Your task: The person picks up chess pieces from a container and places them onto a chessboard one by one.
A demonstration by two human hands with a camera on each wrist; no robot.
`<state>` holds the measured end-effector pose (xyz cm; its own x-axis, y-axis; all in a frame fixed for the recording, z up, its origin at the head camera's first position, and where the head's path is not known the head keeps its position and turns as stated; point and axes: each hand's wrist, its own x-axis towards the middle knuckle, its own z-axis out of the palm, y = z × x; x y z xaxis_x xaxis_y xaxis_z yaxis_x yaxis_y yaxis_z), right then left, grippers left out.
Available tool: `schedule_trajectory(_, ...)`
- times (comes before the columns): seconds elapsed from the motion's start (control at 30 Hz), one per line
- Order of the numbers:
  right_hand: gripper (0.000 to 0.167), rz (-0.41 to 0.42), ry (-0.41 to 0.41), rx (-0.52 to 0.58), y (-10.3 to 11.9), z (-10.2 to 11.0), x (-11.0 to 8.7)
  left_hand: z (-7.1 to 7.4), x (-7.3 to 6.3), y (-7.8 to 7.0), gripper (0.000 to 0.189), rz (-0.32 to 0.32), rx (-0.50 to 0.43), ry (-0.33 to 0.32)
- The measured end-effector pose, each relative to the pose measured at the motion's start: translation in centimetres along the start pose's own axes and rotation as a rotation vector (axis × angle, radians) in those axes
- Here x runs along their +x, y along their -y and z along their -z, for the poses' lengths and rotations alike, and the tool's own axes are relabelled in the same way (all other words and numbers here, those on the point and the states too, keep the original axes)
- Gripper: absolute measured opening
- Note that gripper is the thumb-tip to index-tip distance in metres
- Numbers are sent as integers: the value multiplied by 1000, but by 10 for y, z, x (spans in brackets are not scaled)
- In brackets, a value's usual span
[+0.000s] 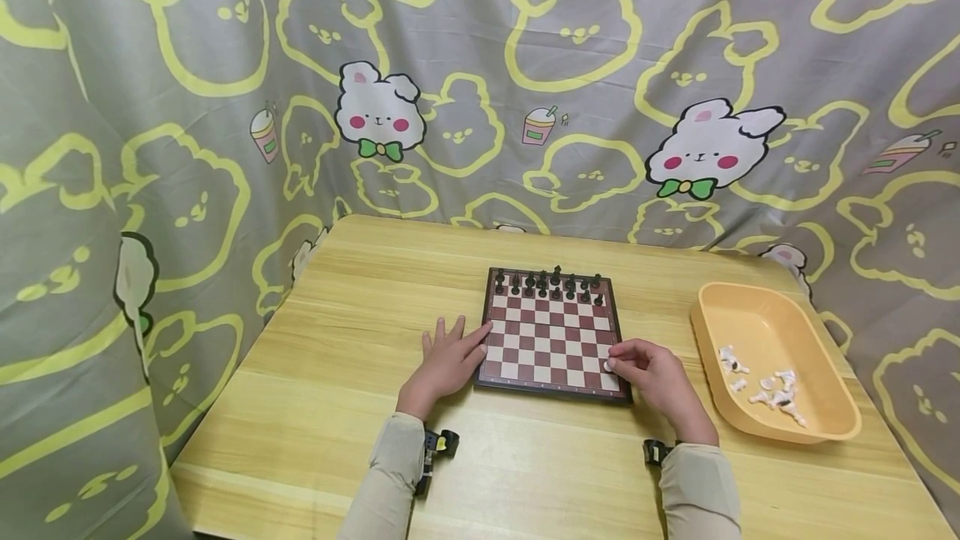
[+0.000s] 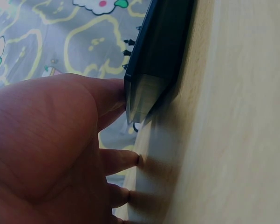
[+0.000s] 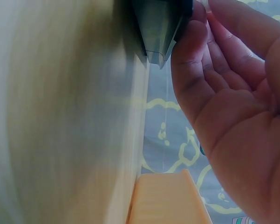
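A chessboard (image 1: 536, 343) with red-brown and cream squares lies on the table, two rows of black chess pieces (image 1: 557, 293) standing along its far side. At the near right corner of the board, my right hand (image 1: 662, 380) pinches a small white chess piece (image 1: 608, 366) between thumb and fingers, low over the squares; its kind is hidden by the fingertips. My left hand (image 1: 444, 363) lies at the board's left edge with its fingers spread. In the left wrist view its thumb and index finger touch the board's rim (image 2: 146, 93), while other fingertips (image 2: 130, 158) rest on the table.
Right of the board stands an orange plastic tray (image 1: 757, 315) holding several white chess pieces (image 1: 782, 394). A patterned grey curtain (image 1: 480, 48) hangs behind and to the sides of the wooden table (image 1: 352, 315).
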<state>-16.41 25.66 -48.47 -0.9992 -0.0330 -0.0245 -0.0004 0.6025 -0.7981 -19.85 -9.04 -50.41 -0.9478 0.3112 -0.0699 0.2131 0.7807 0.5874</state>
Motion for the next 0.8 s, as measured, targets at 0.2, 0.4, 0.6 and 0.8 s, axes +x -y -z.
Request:
schedule_trajectory(0.2, 27, -7, -50, 13, 0, 4, -1, -1, 1, 2, 48, 3, -2, 1)
schedule_trajectory(0.4, 32, -26, -366, 163, 0, 15, -7, -1, 0, 0, 48, 0, -5, 4)
schedule_trajectory(0.6, 30, 44, -954, 288, -1, 21, -8, 1, 0, 0, 47, -3, -7, 6)
schedule_trajectory(0.8, 27, -51, -1077, 202, -7, 31, -10, 0, 0, 0, 48, 2, 0, 10)
